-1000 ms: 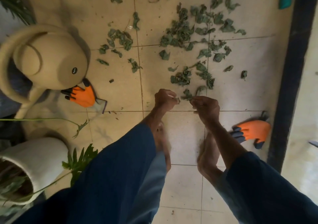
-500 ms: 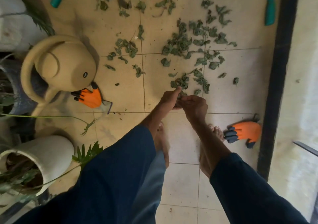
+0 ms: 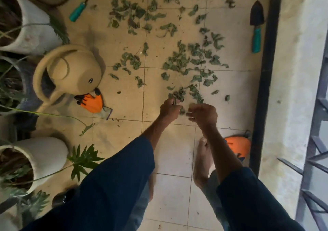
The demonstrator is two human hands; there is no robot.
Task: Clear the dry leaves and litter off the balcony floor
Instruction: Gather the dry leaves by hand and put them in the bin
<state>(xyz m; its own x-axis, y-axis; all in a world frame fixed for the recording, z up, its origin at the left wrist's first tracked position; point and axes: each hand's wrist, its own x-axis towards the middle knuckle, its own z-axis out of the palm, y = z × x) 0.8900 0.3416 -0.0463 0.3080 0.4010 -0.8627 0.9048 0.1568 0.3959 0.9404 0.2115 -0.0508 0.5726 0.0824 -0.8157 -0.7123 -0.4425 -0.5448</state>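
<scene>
Dry green-grey leaves (image 3: 186,60) lie scattered over the beige tiled balcony floor (image 3: 124,106), thickest ahead of me and further back. My left hand (image 3: 168,108) is low over the near edge of the scatter and grips a small bunch of leaves (image 3: 178,95) that sticks out above its fingers. My right hand (image 3: 203,114) hovers just beside it, fingers curled; whether it holds any leaf is unclear.
A beige watering can (image 3: 71,72) stands at the left with an orange glove (image 3: 92,103) by it; another orange glove (image 3: 237,146) lies by my right foot. White plant pots (image 3: 42,152) line the left. A teal-handled trowel (image 3: 256,26) and a teal-handled tool (image 3: 79,8) lie further back. A dark rail (image 3: 262,88) borders the right.
The view has tilted forward, showing more floor and the trowel. My hands have drawn slightly apart, and the left one now lifts a bunch of leaves.
</scene>
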